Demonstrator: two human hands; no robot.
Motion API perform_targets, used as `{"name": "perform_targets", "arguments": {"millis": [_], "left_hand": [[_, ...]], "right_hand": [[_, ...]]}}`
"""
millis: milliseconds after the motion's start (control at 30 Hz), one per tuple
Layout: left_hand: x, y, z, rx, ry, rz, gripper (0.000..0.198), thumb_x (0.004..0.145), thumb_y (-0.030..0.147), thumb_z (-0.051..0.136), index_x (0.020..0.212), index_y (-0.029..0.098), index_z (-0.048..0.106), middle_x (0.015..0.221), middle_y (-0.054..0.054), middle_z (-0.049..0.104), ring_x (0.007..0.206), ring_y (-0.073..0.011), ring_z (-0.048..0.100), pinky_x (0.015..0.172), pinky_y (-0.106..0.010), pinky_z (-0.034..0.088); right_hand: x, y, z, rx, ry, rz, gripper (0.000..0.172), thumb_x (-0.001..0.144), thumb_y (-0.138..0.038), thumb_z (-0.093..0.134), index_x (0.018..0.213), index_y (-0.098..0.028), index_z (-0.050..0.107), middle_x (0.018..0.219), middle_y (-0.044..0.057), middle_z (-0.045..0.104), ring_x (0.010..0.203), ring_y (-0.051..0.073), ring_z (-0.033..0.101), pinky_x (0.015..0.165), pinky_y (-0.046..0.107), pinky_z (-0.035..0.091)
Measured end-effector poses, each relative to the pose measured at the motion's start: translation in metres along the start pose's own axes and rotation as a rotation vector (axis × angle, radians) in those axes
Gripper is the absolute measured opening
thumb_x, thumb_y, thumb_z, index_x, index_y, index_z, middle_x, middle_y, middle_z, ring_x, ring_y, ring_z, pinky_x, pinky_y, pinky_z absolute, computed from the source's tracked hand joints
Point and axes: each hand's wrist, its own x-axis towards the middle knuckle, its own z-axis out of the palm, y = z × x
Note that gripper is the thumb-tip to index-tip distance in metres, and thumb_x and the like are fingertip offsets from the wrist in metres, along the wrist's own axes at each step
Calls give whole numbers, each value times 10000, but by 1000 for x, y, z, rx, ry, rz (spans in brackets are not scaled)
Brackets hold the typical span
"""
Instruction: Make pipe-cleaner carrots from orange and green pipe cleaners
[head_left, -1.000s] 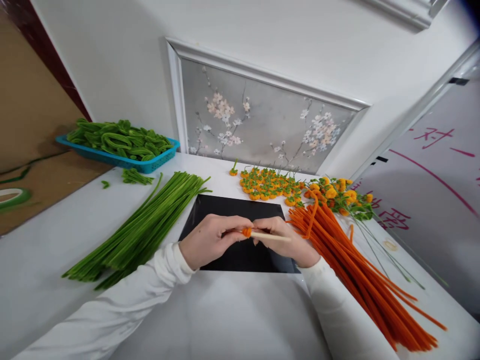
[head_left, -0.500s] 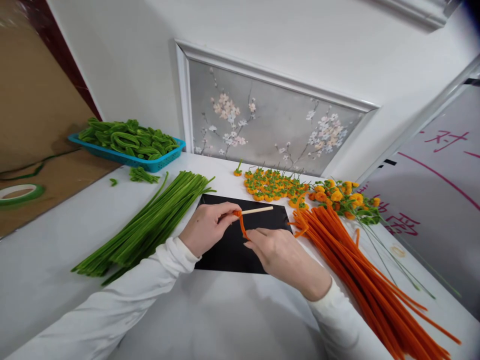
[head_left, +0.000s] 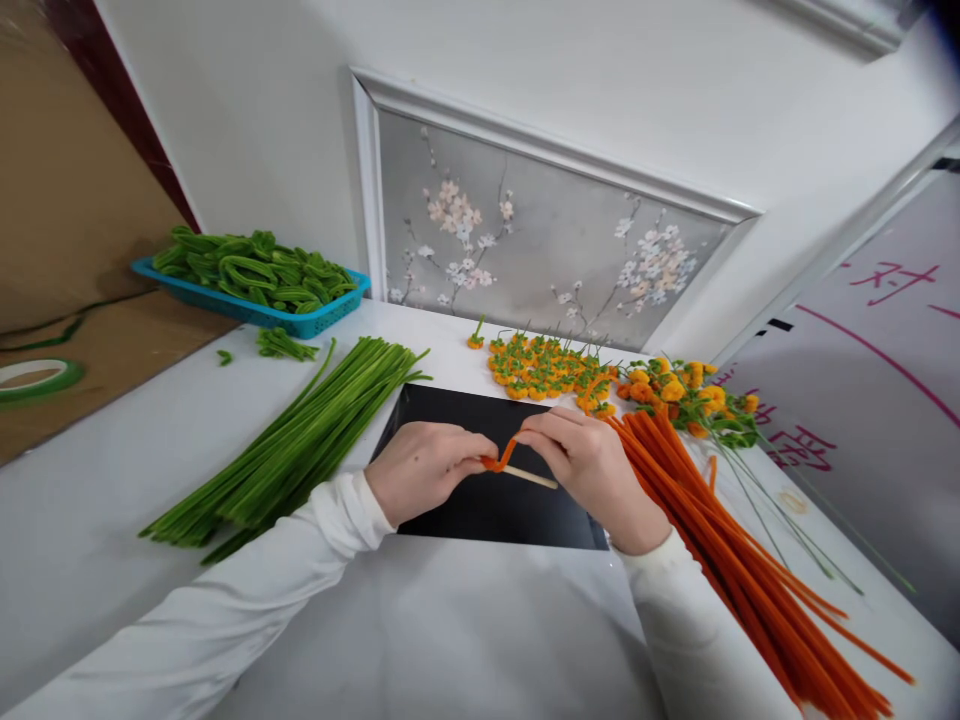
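Over a black mat (head_left: 450,515), my left hand (head_left: 427,468) pinches a thin pale wooden stick (head_left: 534,478) at its left end, together with the start of an orange pipe cleaner (head_left: 505,456) wound round it. The stick's free end points right and slightly down. My right hand (head_left: 585,462) is closed on the pipe cleaner above the stick and holds it raised and taut. Fingers hide the wound part in places. Right of my right hand lies a bundle of orange pipe cleaners (head_left: 720,540).
Green pipe cleaners (head_left: 300,450) lie left of the mat. A blue basket (head_left: 315,320) of bent green pieces stands behind them. Small orange flower heads (head_left: 536,365) and stemmed orange flowers (head_left: 690,395) line the back. Green tape (head_left: 45,380) sits far left.
My right hand has swung from below the stick to above it, carrying the pipe cleaner up and over. The stick has tilted so its free end now points lower.
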Motion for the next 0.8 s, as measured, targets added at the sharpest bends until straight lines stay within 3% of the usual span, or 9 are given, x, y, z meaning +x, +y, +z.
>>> {"name": "perform_targets", "arguments": {"millis": [167, 333, 467, 633, 800], "left_hand": [[1, 6, -2, -326, -37, -20, 177, 837, 127, 542, 945, 198, 662, 814, 10, 701, 697, -107, 625, 664, -189, 434], [2, 13, -3, -627, -34, -132, 319, 822, 142, 546, 1135, 169, 597, 771, 0, 696, 678, -110, 624, 649, -202, 482], [2, 13, -4, -627, -5, -125, 332, 820, 126, 513, 1120, 170, 647, 776, -13, 692, 576, -86, 581, 574, -194, 477], [2, 9, -5, -549, 99, -211, 306, 827, 175, 532, 1103, 164, 662, 716, -5, 687, 473, -65, 509, 466, -166, 426], [4, 4, -6, -450, 168, -266, 274, 837, 183, 514, 1054, 167, 681, 719, 2, 681, 437, -58, 491, 471, -173, 430]], "right_hand": [[4, 19, 5, 244, -143, 86, 264, 898, -369, 535, 777, -184, 680, 662, -6, 627, 578, 108, 527, 548, 216, 384], [2, 22, 15, 338, -329, 101, 380, 910, -405, 471, 669, -156, 628, 531, -35, 463, 492, 79, 375, 449, 202, 262], [-1, 18, 17, 340, -309, 58, 404, 907, -390, 472, 585, -158, 547, 523, -45, 387, 493, 74, 306, 452, 215, 211], [-1, 12, 17, 248, -283, 29, 329, 919, -333, 477, 659, -174, 600, 567, -36, 482, 514, 83, 364, 500, 223, 273], [-3, 4, 16, 127, -319, 42, 370, 904, -336, 514, 571, -179, 544, 503, -46, 412, 477, 83, 345, 481, 233, 243]]}}
